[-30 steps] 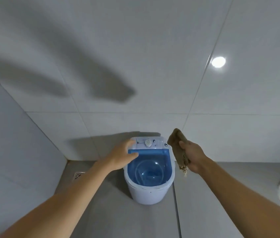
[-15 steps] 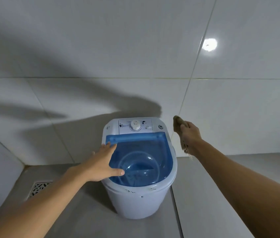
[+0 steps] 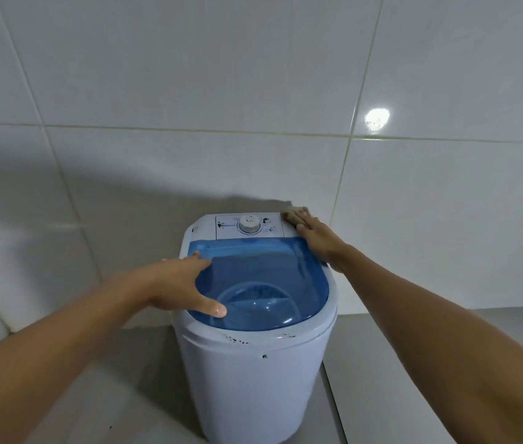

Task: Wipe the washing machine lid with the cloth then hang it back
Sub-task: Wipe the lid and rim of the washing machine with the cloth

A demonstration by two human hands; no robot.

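Note:
A small white washing machine (image 3: 253,373) stands on the floor against the tiled wall. Its translucent blue lid (image 3: 269,283) is closed, and a white control panel with a dial (image 3: 249,224) sits behind it. My left hand (image 3: 176,286) rests flat on the lid's left edge, fingers spread, holding nothing. My right hand (image 3: 316,237) presses a brownish cloth (image 3: 290,215) onto the machine's back right corner, beside the panel. Most of the cloth is hidden under my fingers.
White wall tiles (image 3: 253,91) rise directly behind the machine, with a light reflection at the upper right. Grey floor (image 3: 414,363) spreads to both sides of the machine. A side wall meets the floor at the far left.
The view has come closer and tilted down onto the machine. My right hand has dropped from mid-air onto the back right corner with the cloth. My left hand stays on the lid's left edge.

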